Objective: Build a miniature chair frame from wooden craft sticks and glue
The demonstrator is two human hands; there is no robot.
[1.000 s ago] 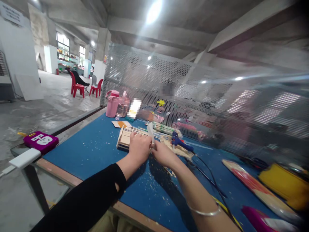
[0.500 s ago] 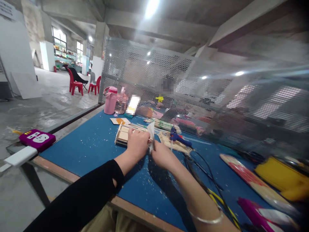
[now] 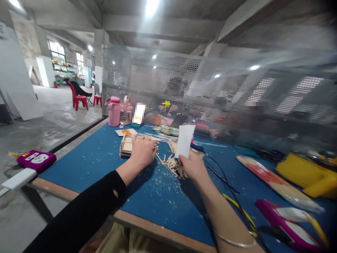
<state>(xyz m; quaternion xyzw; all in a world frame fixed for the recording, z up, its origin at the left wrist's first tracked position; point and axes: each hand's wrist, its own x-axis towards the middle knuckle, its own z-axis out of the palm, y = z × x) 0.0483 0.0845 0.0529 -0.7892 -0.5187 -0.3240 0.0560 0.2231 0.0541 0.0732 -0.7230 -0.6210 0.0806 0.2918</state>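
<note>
My left hand [image 3: 143, 151] is closed over the right end of a small frame of wooden sticks [image 3: 126, 147], which lies on the blue tabletop; the fingertips are partly hidden. In my right hand [image 3: 193, 164] is a strip of white paper [image 3: 185, 140], pinched at its lower end and held upright. A loose pile of short stick pieces [image 3: 176, 167] lies between the hands. Behind the paper, partly hidden, is a second stick piece [image 3: 172, 144] beside a blue glue gun [image 3: 197, 147].
A pink flask [image 3: 114, 111], a clear jug [image 3: 126, 114] and a phone [image 3: 139, 114] stand at the back left before a perforated metal screen. Purple power strips [image 3: 37, 160] lie at both sides. Cables, a packet of sticks [image 3: 276, 182] and a yellow item [image 3: 305, 172] are at right.
My right hand has moved right, away from my left hand, with the white paper in it. The pile of short stick pieces now shows. My left hand stays on the stick frame.
</note>
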